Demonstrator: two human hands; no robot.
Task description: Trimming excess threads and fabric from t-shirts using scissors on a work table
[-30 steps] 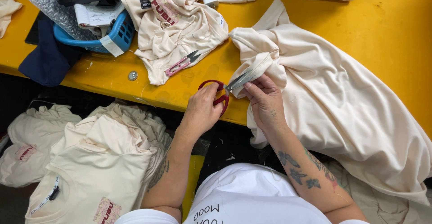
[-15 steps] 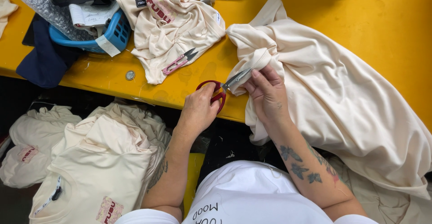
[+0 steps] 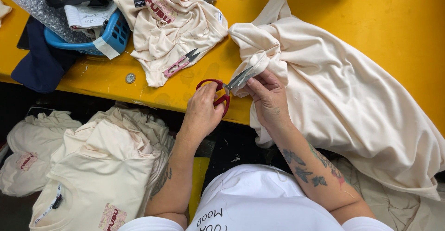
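I am gripping a pair of red-handled scissors (image 3: 221,91) in my left hand (image 3: 204,112), just below the middle of the frame, with my fingers curled through and around the loops. The blades are pointing up and to the right and are meeting a folded edge of the cream garment (image 3: 343,96). My right hand (image 3: 269,99) is sitting just right of centre, its thumb and fingertips pressed together and pinching that bunched edge right at the blade tips. The garment itself is spreading from the middle of the frame out to the lower right, draping over the front edge of the yellow table (image 3: 394,22).

Up and to the left of my hands, a second cream shirt with a red print (image 3: 171,22) is lying crumpled on the table, and small pink thread snips (image 3: 181,63) are resting on its lower edge. A blue basket (image 3: 113,34) is sitting at the upper left, on top of a dark blue cloth (image 3: 39,66), and a small round metal piece (image 3: 130,78) is lying on the bare table below it. More cream shirts (image 3: 92,166) are piling up below the table at the lower left.
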